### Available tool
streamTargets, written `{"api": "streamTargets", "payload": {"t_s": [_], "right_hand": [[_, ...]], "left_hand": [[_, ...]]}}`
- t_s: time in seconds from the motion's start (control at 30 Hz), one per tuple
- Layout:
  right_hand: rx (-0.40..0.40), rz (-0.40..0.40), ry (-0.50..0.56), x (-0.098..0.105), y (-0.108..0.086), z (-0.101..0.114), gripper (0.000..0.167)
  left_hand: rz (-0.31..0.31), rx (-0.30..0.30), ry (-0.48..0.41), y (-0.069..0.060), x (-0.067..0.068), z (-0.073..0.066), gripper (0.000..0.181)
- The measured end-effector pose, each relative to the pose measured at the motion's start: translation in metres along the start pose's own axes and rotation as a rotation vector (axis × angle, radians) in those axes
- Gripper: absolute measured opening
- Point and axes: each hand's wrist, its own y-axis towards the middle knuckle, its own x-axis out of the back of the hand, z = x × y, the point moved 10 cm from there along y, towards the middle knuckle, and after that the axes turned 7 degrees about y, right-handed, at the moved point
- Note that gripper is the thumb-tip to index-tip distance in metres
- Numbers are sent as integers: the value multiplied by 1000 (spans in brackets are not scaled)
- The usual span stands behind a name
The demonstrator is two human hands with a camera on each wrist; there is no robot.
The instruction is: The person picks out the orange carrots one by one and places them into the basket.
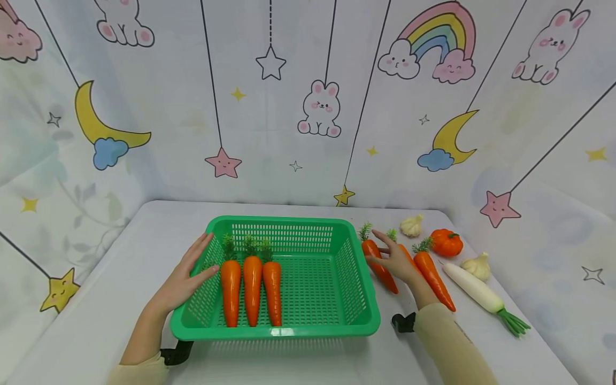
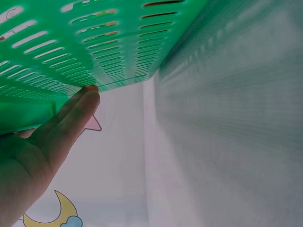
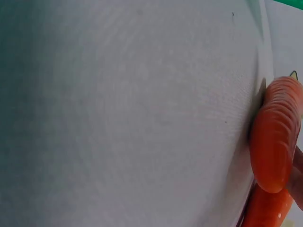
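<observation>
A green plastic basket (image 1: pixel 332 334) stands on the table with three orange carrots (image 1: pixel 252 289) lying side by side inside. My left hand (image 1: pixel 178 283) rests on its left rim. The left wrist view shows those fingers (image 2: pixel 78 116) straight against the basket's outer wall. Just right of the basket, my right hand (image 1: pixel 397 264) holds a carrot (image 1: pixel 372 248) near its leafy end, thumb and fingers on opposite sides. This carrot (image 3: pixel 273 151) shows its ridged tip end in the right wrist view, low by the table. Most of that hand is outside that view.
Two more carrots (image 1: pixel 433 278) lie beside and partly behind my right hand. Farther right are two garlic bulbs (image 1: pixel 411 225), an orange pumpkin (image 1: pixel 446 243) and a white radish (image 1: pixel 474 286) with green leaves. A patterned cloth (image 1: pixel 269 117) hangs behind the table.
</observation>
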Motion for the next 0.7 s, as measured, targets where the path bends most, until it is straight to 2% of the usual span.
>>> {"api": "streamTargets", "payload": {"t_s": [0.17, 0.37, 0.7], "right_hand": [[-64, 35, -27, -4, 2, -10, 80], [-66, 56, -34, -6, 2, -11, 84], [-104, 56, -47, -3, -2, -11, 79]], "left_hand": [[-2, -3, -1, 0, 0, -1, 70], [-2, -5, -4, 0, 0, 1, 70], [3, 0, 4, 1, -1, 2, 71]]}}
